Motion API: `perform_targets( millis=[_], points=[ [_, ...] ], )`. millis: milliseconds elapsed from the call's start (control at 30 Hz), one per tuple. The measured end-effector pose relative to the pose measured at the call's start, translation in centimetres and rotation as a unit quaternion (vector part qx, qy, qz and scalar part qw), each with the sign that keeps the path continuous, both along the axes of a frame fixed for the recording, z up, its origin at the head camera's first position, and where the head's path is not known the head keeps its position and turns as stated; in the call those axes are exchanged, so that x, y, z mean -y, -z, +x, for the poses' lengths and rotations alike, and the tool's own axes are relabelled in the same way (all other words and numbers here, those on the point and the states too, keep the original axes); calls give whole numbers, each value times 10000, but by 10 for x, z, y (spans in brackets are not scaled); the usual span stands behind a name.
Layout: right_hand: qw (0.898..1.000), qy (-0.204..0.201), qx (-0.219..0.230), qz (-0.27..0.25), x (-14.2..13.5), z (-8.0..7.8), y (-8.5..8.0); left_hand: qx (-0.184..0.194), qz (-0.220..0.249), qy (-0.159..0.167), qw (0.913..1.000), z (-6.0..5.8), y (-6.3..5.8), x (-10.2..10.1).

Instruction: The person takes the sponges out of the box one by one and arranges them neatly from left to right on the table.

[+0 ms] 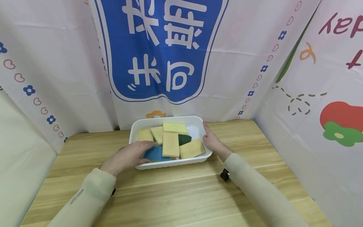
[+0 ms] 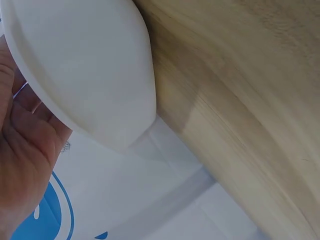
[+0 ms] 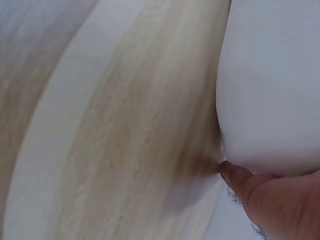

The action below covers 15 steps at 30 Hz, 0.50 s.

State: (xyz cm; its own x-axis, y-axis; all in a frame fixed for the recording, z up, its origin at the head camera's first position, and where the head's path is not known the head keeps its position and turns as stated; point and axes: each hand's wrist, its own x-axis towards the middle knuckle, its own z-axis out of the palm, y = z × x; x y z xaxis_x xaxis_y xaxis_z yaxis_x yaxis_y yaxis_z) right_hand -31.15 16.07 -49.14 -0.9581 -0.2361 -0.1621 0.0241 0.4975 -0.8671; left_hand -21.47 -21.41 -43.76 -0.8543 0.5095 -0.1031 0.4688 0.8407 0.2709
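White rectangular plastic tray (image 1: 175, 163) of flat pale-yellow foam slabs (image 1: 170, 143) sits mid-back-edge on the wood-grain worktop (image 1: 175, 195) | Left hand (image 1: 130, 156) spread over rim; right hand (image 1: 213, 142) pinching opposite wall | Risk: uneven lifting could tip slabs out

head: above, facing forward-down | wrists: low, close | shared: white tray (image 1: 175, 163), tabletop (image 1: 170, 195)
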Motion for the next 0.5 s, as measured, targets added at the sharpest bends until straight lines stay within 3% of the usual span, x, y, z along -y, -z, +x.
perform_targets(
  millis=[500],
  points=[
    [10000, 14, -41, 86, 0, -1, 2, 315, 59, 175, 9993, -7, -2, 0]
  ],
)
